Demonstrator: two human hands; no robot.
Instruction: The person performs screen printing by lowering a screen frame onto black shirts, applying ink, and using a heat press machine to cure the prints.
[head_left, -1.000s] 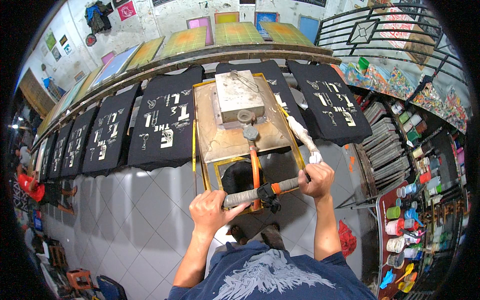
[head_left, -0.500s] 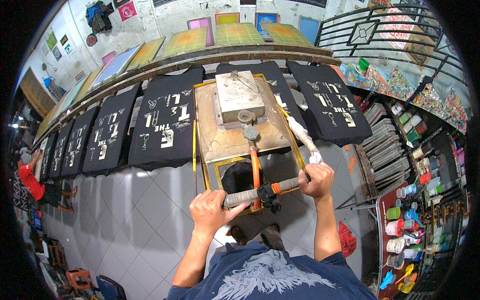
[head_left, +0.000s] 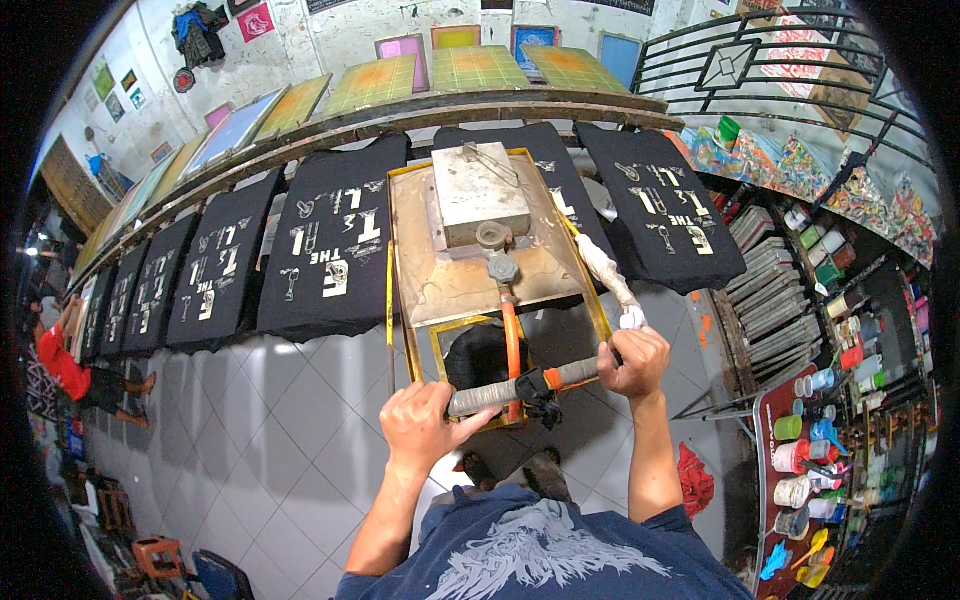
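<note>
My left hand (head_left: 418, 420) is closed around the left end of a wrapped push handle (head_left: 484, 397), its thumb lying along the bar. The right end of that bar is in the grip of my right hand (head_left: 635, 360). The handle belongs to a wheeled-looking yellow frame carrying a wide metal hood (head_left: 415, 270) with a pale box (head_left: 480, 200) on top. An orange hose (head_left: 511, 345) runs from a grey valve (head_left: 502, 268) down past the handle. The hood covers part of a black T-shirt (head_left: 545, 150) with pale print; its underside is hidden.
More printed black T-shirts (head_left: 320, 230) lie in a row on boards to the left, another (head_left: 660, 205) to the right. Behind them, printing screens (head_left: 370, 85) lean on a rail. Paint tubs (head_left: 790, 457) crowd a table at right. A person in red (head_left: 65, 360) stands far left.
Almost nothing differs. Both hands keep their hold on the handle, and the hood stays over the same shirt.
</note>
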